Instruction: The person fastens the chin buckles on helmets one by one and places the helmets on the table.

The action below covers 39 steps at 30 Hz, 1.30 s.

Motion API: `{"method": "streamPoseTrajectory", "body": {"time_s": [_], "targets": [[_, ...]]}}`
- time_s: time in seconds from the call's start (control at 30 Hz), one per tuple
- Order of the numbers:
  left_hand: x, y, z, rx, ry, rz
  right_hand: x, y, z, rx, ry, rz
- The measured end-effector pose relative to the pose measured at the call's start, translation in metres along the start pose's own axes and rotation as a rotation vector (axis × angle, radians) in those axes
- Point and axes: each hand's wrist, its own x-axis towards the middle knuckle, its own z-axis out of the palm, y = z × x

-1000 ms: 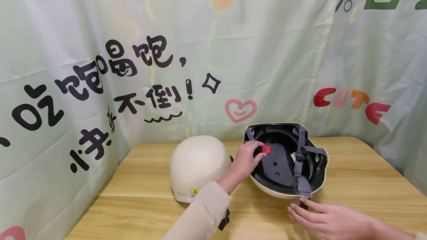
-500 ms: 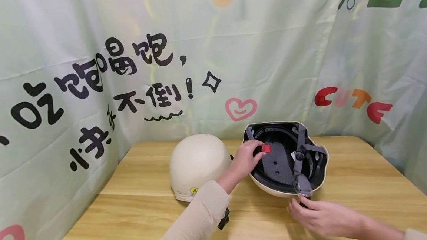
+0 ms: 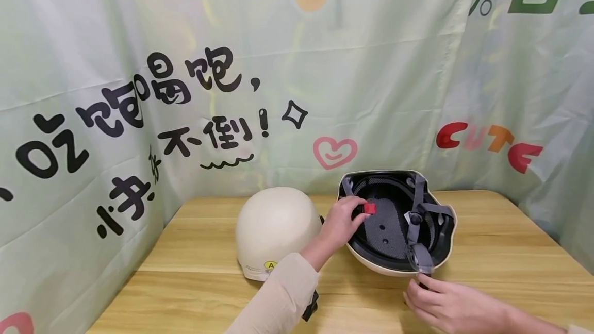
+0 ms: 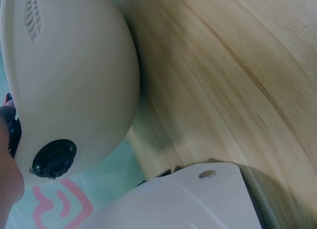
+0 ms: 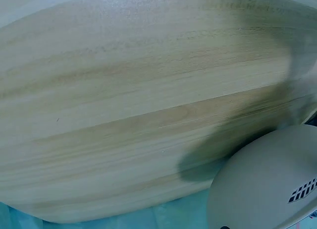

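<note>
An upturned cream helmet (image 3: 380, 268) lies on the table in the head view, its black padded inside and grey straps (image 3: 419, 197) facing up. My left hand (image 3: 341, 220) pinches a red-and-black buckle (image 3: 369, 208) over the helmet's left side; in the left wrist view only part of this hand (image 4: 9, 174) shows at the edge. At the front right rim, my right hand (image 3: 447, 303) pinches the dark end of the chin strap (image 3: 421, 257), mostly covered by the fingers. The right wrist view shows the helmet's outer shell (image 5: 262, 184) but no clear fingers.
A second cream helmet (image 3: 277, 228) sits dome up to the left, partly behind my left forearm. Its black buckle (image 3: 311, 305) lies by the sleeve. Both rest on a wooden table (image 3: 185, 293), with a printed cloth curtain (image 3: 380, 66) behind.
The right hand's fingers have drawn together around the dark strap end, and the hand has shifted slightly right. My left hand and both helmets stay in place.
</note>
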Motion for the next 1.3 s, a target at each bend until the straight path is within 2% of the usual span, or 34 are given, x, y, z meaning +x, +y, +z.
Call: {"method": "streamPoseTrajectory", "body": {"time_s": [0.17, 0.33, 0.5, 0.7, 0.77, 1.07, 1.2, 1.3], "targets": [[-0.001, -0.001, 0.001, 0.018, -0.01, 0.0, 0.001, 0.001, 0.0, 0.07, 0.083, 0.045], [-0.001, -0.002, 0.001, 0.02, -0.001, -0.01, 0.008, 0.002, -0.002, 0.145, 0.162, 0.14], [-0.001, -0.003, 0.001, 0.009, -0.012, -0.017, 0.021, 0.008, -0.004, 0.14, 0.274, 0.219], [-0.001, -0.002, 0.001, 0.04, -0.002, 0.0, 0.044, 0.02, -0.008, 0.112, 0.456, 0.333], [-0.001, -0.002, 0.0, 0.047, 0.001, 0.008, 0.047, 0.022, -0.007, 0.118, 0.493, 0.355], [-0.001, -0.002, -0.001, 0.02, -0.02, -0.004, 0.045, 0.031, 0.0, 0.172, 0.53, 0.473], [-0.001, -0.004, 0.0, 0.006, -0.013, 0.003, 0.045, 0.037, 0.002, 0.188, 0.517, 0.532], [0.0, -0.004, 0.0, 0.007, -0.003, 0.021, 0.041, 0.041, 0.005, 0.21, 0.478, 0.596]]}}
